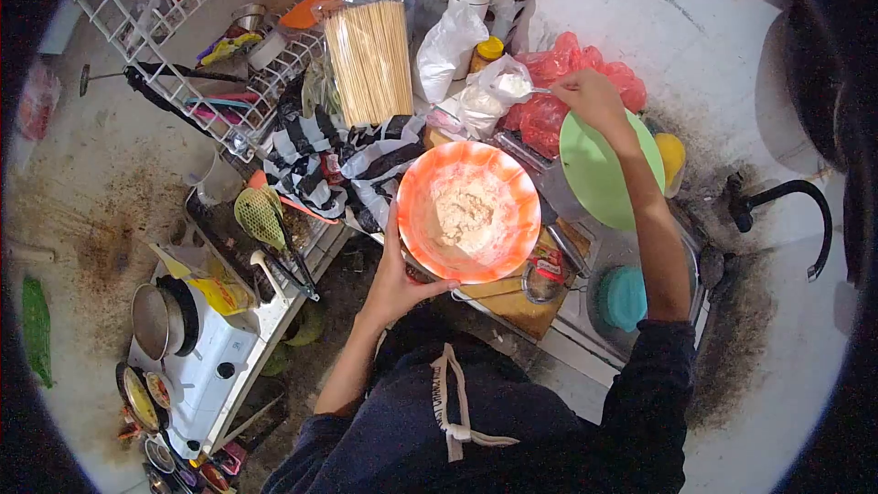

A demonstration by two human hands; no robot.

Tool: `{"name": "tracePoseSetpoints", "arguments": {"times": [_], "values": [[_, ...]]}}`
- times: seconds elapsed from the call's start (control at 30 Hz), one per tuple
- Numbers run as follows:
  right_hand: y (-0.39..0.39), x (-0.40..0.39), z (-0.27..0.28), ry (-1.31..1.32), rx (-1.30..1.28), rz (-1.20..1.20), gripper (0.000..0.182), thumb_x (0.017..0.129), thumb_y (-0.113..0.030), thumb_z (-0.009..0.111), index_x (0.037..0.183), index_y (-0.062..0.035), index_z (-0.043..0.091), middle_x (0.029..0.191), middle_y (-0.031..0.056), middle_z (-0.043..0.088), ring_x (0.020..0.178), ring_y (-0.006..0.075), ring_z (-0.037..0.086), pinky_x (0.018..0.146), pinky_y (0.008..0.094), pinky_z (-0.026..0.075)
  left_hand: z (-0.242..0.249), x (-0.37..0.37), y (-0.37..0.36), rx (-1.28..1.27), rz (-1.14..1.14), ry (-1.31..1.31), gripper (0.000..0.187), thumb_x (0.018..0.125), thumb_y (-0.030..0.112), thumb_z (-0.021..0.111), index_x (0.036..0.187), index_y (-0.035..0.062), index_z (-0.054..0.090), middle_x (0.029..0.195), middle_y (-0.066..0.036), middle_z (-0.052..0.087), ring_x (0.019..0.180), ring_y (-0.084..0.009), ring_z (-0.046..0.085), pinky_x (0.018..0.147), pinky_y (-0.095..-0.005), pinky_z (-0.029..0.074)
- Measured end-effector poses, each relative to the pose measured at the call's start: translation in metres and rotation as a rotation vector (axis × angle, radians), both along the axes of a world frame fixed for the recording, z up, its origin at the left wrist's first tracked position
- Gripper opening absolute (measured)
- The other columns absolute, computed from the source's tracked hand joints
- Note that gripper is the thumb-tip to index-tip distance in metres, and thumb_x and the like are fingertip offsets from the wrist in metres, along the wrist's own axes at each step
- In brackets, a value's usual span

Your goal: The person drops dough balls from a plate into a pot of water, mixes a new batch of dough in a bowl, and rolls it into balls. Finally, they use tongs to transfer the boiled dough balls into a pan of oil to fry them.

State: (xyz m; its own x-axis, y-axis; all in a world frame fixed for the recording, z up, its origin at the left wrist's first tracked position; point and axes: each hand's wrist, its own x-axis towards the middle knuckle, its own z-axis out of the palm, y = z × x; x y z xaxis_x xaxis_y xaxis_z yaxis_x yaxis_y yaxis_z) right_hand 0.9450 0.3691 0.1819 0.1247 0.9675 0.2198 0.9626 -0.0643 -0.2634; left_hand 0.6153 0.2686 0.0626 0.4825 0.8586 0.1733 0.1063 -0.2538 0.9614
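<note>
My left hand (400,274) grips the lower left side of an orange and white bowl (521,192), thumb along its near edge. Inside the bowl lies a pale, lumpy flour mixture (465,212). My right hand (593,99) reaches forward, fingers closed on the handle of a spoon (540,91). The spoon's end is at the mouth of an opened plastic bag of white powder (482,102). A red plastic bag (540,123) lies just below that hand, and a green round plate (581,169) sits under the forearm.
A wooden cutting board (526,311) and a strainer (546,285) lie beneath the bowl's right side. To the right, a teal container (625,297) stands in the sink near a black faucet (796,190). Bamboo skewers (369,59) stand behind; a white stove (203,357) is at left.
</note>
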Motion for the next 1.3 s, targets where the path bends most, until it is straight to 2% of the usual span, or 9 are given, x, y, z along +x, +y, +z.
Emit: {"name": "tracePoseSetpoints", "arguments": {"times": [0.17,0.27,0.43,0.77,1.07,1.13,1.2,1.27,1.3], "values": [[0.029,-0.033,-0.022,-0.379,-0.009,-0.018,0.024,0.071,-0.027,0.057,0.074,-0.0049,0.066,0.069,0.0179,0.061,0.069,0.0312,0.062,0.062,0.0419,0.049,0.003,0.0,-0.001,-0.026,0.005,-0.013,0.122,0.053,0.021,0.083,0.137,0.0044,-0.004,0.14,-0.019,0.017,0.127,-0.0269,0.026,0.102,-0.0384,0.027],[0.039,-0.042,-0.035,-0.33,-0.069,0.052,0.03,0.073,-0.031,0.057,0.072,-0.0029,0.065,0.071,0.0195,0.062,0.072,0.0326,0.062,0.062,0.0424,0.05,0.001,0.0,0.0,-0.02,0.009,-0.012,0.122,0.053,0.022,0.083,0.137,0.0042,-0.003,0.139,-0.019,0.018,0.127,-0.0271,0.026,0.102,-0.0387,0.027],[0.05,-0.012,-0.037,-0.093,-0.202,0.026,0.035,0.075,-0.04,0.055,0.075,-0.0067,0.066,0.072,0.0151,0.062,0.069,0.0316,0.062,0.063,0.0408,0.049,-0.001,-0.002,0.0,0.058,0.021,0.041,0.122,0.054,0.024,0.083,0.136,0.0012,-0.003,0.139,-0.02,0.017,0.127,-0.0277,0.026,0.102,-0.0381,0.028],[0.021,0.022,-0.015,0.134,-0.044,0.12,0.029,0.071,-0.033,0.057,0.078,-0.0057,0.065,0.064,0.0187,0.057,0.062,0.0313,0.059,0.059,0.0386,0.045,0.004,0.0,-0.002,0.002,0.002,0.019,0.121,0.054,0.024,0.082,0.136,0.0012,-0.004,0.14,-0.02,0.015,0.127,-0.0276,0.026,0.102,-0.0378,0.026],[-0.035,0.007,0.023,0.286,-0.087,0.077,0.029,0.073,-0.028,0.058,0.078,0.0005,0.063,0.058,0.011,0.057,0.053,0.019,0.053,0.057,0.0311,0.044,-0.001,-0.001,-0.002,0.001,0.018,0.034,0.122,0.053,0.025,0.083,0.136,0.0014,-0.003,0.14,-0.019,0.015,0.128,-0.0279,0.023,0.103,-0.038,0.024],[-0.061,-0.011,0.026,0.369,-0.2,0.11,0.024,0.078,-0.024,0.056,0.08,-0.0018,0.064,0.06,0.0053,0.058,0.056,0.0111,0.054,0.055,0.0271,0.043,0.0,-0.001,-0.003,0.007,0.023,0.04,0.122,0.053,0.025,0.083,0.137,0.0018,-0.003,0.14,-0.019,0.015,0.128,-0.0278,0.023,0.103,-0.0379,0.025],[-0.084,-0.019,0.006,-0.037,0.028,0.293,0.022,0.077,-0.025,0.057,0.083,-0.0053,0.065,0.063,0.0083,0.061,0.056,0.017,0.058,0.054,0.0295,0.044,0.003,0.0,-0.003,-0.009,0.03,0.036,0.122,0.053,0.025,0.083,0.137,0.002,-0.003,0.14,-0.019,0.015,0.128,-0.0276,0.023,0.103,-0.0377,0.025],[-0.102,-0.051,0.0,0.097,-0.148,0.164,0.022,0.076,-0.027,0.058,0.083,-0.0078,0.065,0.064,0.0101,0.061,0.057,0.0244,0.059,0.055,0.033,0.045,0.005,0.0,-0.004,-0.022,0.034,0.033,0.122,0.053,0.025,0.083,0.137,0.0022,-0.002,0.14,-0.019,0.015,0.128,-0.0274,0.023,0.103,-0.0376,0.025],[-0.11,-0.06,-0.004,0.098,-0.147,0.167,0.022,0.076,-0.027,0.058,0.083,-0.0078,0.065,0.064,0.0101,0.061,0.057,0.0244,0.059,0.055,0.033,0.045,0.007,0.0,-0.004,-0.035,0.03,0.021,0.122,0.053,0.025,0.083,0.137,0.0026,-0.002,0.14,-0.018,0.015,0.128,-0.0272,0.024,0.103,-0.0374,0.025]]}}
